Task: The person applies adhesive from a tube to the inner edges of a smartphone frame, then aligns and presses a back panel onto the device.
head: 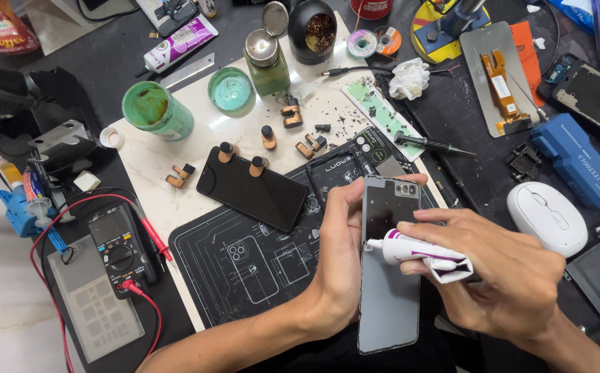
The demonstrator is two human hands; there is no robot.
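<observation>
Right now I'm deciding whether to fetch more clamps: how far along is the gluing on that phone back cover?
Done: a phone already lies clamped on the mat. In hand: the left hand holds the back cover while the right hand puts the glue tube nozzle to its left edge. No bead is visible, so gluing looks barely begun. Left: the remaining edges. Spare clamps lie nearby.

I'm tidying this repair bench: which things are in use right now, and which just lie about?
In use:
- grey phone back panel, in left hand
- white-and-purple glue tube, in right hand

Lying about:
- black clamped phone
- white mouse
- black multimeter
- green jar
</observation>
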